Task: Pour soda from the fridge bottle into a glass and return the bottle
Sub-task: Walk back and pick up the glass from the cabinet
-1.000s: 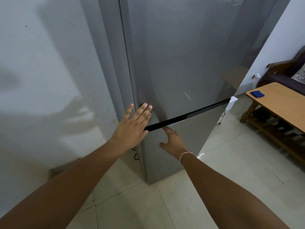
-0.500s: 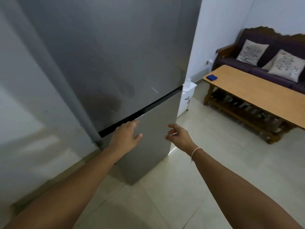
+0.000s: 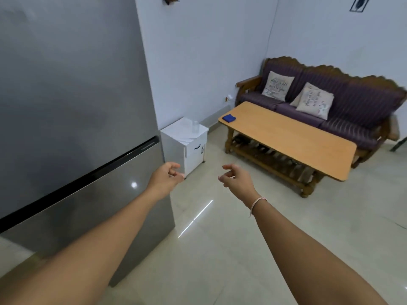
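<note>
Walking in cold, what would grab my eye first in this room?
Probably the tall grey fridge filling the left side, both doors shut, with the person's left hand and right hand held out empty in front of it, fingers loosely curled. Next, the long wooden table at right with a small blue cloth at its far corner, and the purple sofa behind. A clear glass stands on the little white cabinet beside the fridge.

— What's that fridge [image 3: 72,102] on my left made of?
— Brushed grey metal, satin, with a glossy black strip between its doors.
— And the floor [image 3: 220,249]?
— Pale polished tile, shiny enough to reflect light.
— Farther right?
— A smooth matt wooden desk [image 3: 286,137], a carved wooden sofa [image 3: 343,106] in striped purple cloth, and a clear glass [image 3: 195,126] on a smooth white cabinet [image 3: 182,137].
</note>
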